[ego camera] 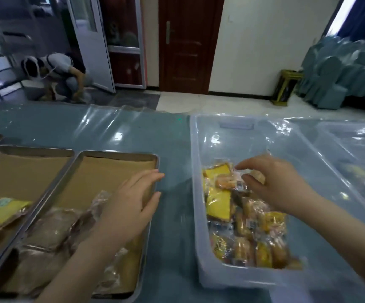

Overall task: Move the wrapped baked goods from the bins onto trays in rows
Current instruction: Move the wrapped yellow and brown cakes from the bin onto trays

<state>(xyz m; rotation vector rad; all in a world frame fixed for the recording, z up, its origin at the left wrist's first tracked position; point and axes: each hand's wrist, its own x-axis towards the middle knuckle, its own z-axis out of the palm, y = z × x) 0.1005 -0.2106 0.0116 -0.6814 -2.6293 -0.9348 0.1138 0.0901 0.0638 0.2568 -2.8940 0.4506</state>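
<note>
A clear plastic bin (195, 193) stands on the table at the right, with several wrapped baked goods (245, 228) in yellow and clear wrappers piled in its near half. My right hand (273, 182) reaches into the bin, thumb and fingers pinching a small clear-wrapped pastry (231, 181) at the top of the pile. A metal tray (120, 155) lined with brown paper lies at the centre left, and wrapped brown goods (54, 228) lie in its near half. My left hand (131, 197) hovers flat over this tray's right side, fingers apart and holding nothing.
A second paper-lined tray (24, 149) at the left holds a yellow-wrapped package (2, 209). Another clear bin (356, 145) sits at the far right. A person crouches on the floor beyond the table near a glass door. Stacked covered chairs stand at the back right.
</note>
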